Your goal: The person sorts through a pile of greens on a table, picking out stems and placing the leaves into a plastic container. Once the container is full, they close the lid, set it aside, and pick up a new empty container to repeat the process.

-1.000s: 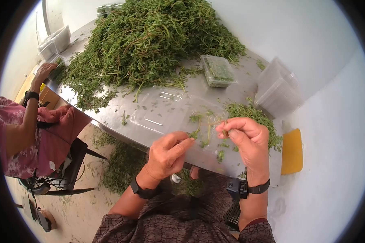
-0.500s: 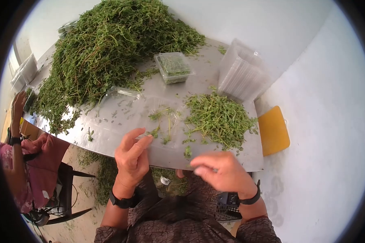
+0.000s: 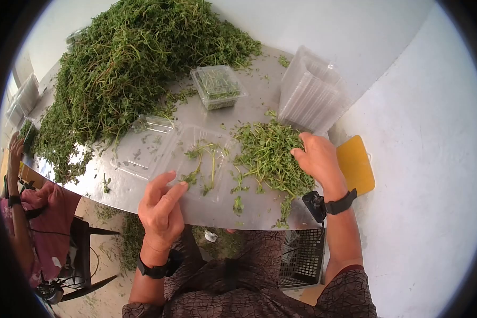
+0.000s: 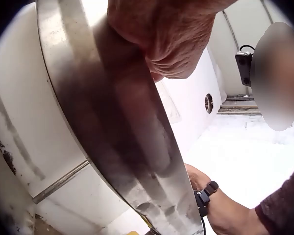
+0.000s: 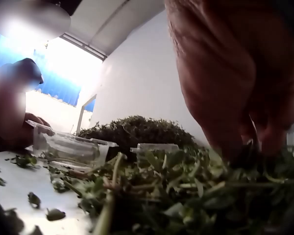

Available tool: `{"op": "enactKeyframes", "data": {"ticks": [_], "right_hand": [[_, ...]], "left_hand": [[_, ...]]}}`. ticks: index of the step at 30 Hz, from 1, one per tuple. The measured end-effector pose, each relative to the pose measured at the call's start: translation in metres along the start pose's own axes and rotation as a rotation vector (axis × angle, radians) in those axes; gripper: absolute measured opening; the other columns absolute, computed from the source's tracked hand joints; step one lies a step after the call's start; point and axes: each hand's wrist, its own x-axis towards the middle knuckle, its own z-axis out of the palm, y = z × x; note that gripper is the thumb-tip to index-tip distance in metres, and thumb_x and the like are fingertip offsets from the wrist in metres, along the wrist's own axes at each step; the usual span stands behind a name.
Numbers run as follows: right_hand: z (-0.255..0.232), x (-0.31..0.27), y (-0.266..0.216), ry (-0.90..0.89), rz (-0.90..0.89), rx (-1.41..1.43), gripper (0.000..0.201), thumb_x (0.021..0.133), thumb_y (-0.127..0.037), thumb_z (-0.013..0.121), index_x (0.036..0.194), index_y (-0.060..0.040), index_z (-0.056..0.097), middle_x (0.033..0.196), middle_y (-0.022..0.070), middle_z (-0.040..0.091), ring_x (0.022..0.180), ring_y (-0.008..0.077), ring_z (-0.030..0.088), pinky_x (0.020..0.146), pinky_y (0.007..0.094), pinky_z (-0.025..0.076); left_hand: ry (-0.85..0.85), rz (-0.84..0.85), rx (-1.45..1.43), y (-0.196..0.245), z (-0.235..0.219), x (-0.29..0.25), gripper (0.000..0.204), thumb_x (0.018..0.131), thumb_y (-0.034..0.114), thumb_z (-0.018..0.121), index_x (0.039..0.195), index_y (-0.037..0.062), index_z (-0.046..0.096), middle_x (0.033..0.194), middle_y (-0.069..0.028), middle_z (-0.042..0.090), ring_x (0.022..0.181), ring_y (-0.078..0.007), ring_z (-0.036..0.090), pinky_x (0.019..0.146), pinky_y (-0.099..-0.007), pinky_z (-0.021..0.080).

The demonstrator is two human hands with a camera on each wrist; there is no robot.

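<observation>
Our right hand (image 3: 323, 161) has swung from over the near edge of the table (image 3: 257, 214) to the small pile (image 3: 270, 159), its fingertips down among the leaves; whether they pinch a stem we cannot tell. Our left hand (image 3: 161, 214) is by the open container (image 3: 193, 139), fingers loosely bent and apart; a few sprigs (image 3: 213, 167) lie inside. They look light, soft and easily bruised, so stems seem the safer hold. Tangles could drag neighbours along, and the stacked containers (image 3: 312, 93) crowd the pile's far side.
</observation>
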Motion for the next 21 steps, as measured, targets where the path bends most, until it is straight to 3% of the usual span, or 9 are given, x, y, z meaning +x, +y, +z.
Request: {"op": "enactKeyframes", "data": {"ticks": [2, 6, 8, 9, 11, 12, 14, 21], "right_hand": [[0.010, 0.006, 0.010, 0.007, -0.032, -0.060, 0.022, 0.078, -0.017, 0.070, 0.075, 0.0027, 0.060, 0.074, 0.0235, 0.063, 0.075, 0.0423, 0.063, 0.068, 0.0480, 0.049], [0.006, 0.006, 0.014, 0.069, -0.035, -0.038, 0.018, 0.078, -0.014, 0.066, 0.076, 0.0034, 0.064, 0.073, 0.0257, 0.062, 0.074, 0.0435, 0.062, 0.067, 0.0492, 0.049], [-0.003, 0.003, 0.016, 0.211, -0.032, 0.218, 0.017, 0.079, -0.012, 0.064, 0.086, 0.0040, 0.068, 0.068, 0.0237, 0.062, 0.064, 0.0344, 0.064, 0.061, 0.0425, 0.048], [-0.014, 0.001, 0.010, 0.213, -0.033, 0.213, 0.017, 0.079, -0.012, 0.064, 0.086, 0.0040, 0.068, 0.068, 0.0237, 0.062, 0.064, 0.0344, 0.064, 0.061, 0.0425, 0.048], [-0.038, -0.005, -0.005, 0.135, 0.222, 0.410, 0.021, 0.082, -0.011, 0.065, 0.095, 0.0049, 0.069, 0.062, 0.0148, 0.062, 0.056, 0.0187, 0.060, 0.054, 0.0341, 0.045], [-0.038, -0.006, -0.002, 0.138, 0.222, 0.404, 0.021, 0.082, -0.011, 0.065, 0.095, 0.0049, 0.069, 0.062, 0.0148, 0.062, 0.056, 0.0187, 0.060, 0.054, 0.0341, 0.045], [-0.033, -0.007, 0.005, 0.122, 0.192, 0.575, 0.021, 0.085, -0.010, 0.065, 0.098, 0.0063, 0.068, 0.062, 0.0072, 0.060, 0.055, 0.0087, 0.054, 0.051, 0.0272, 0.040], [-0.043, -0.016, -0.014, 0.083, 0.262, 0.801, 0.026, 0.088, -0.008, 0.062, 0.106, 0.0101, 0.066, 0.070, 0.0061, 0.064, 0.057, 0.0081, 0.057, 0.052, 0.0217, 0.042]], "left_hand": [[0.002, -0.009, -0.002, 0.000, 0.000, -0.001, 0.041, 0.066, -0.021, 0.053, 0.095, 0.0018, 0.070, 0.108, -0.0182, 0.063, 0.072, -0.0248, 0.066, 0.062, -0.0290, 0.052], [0.004, -0.001, 0.007, 0.001, -0.001, -0.002, 0.040, 0.066, -0.021, 0.053, 0.095, 0.0014, 0.070, 0.108, -0.0180, 0.063, 0.071, -0.0243, 0.066, 0.062, -0.0291, 0.052], [-0.008, -0.002, -0.006, 0.000, -0.001, -0.002, 0.040, 0.065, -0.021, 0.054, 0.095, 0.0010, 0.069, 0.108, -0.0178, 0.063, 0.070, -0.0232, 0.065, 0.062, -0.0289, 0.052], [-0.005, -0.002, -0.010, 0.001, -0.002, -0.002, 0.040, 0.065, -0.021, 0.054, 0.095, 0.0010, 0.069, 0.108, -0.0178, 0.063, 0.070, -0.0232, 0.065, 0.062, -0.0289, 0.052], [-0.040, -0.069, -0.026, 0.006, -0.003, -0.002, 0.029, 0.075, -0.020, 0.057, 0.093, -0.0005, 0.069, 0.108, -0.0203, 0.063, 0.089, -0.0271, 0.067, 0.070, -0.0314, 0.056], [-0.036, -0.069, -0.031, 0.006, -0.003, -0.002, 0.029, 0.075, -0.020, 0.057, 0.093, -0.0005, 0.069, 0.108, -0.0203, 0.063, 0.089, -0.0271, 0.067, 0.070, -0.0314, 0.056], [-0.041, -0.076, -0.032, 0.005, -0.003, -0.003, 0.028, 0.075, -0.019, 0.058, 0.094, -0.0005, 0.068, 0.108, -0.0203, 0.063, 0.088, -0.0268, 0.067, 0.070, -0.0312, 0.055], [-0.061, -0.093, -0.082, 0.001, -0.008, -0.003, 0.031, 0.074, -0.019, 0.056, 0.094, 0.0001, 0.069, 0.109, -0.0193, 0.063, 0.082, -0.0244, 0.067, 0.070, -0.0299, 0.055]]}}
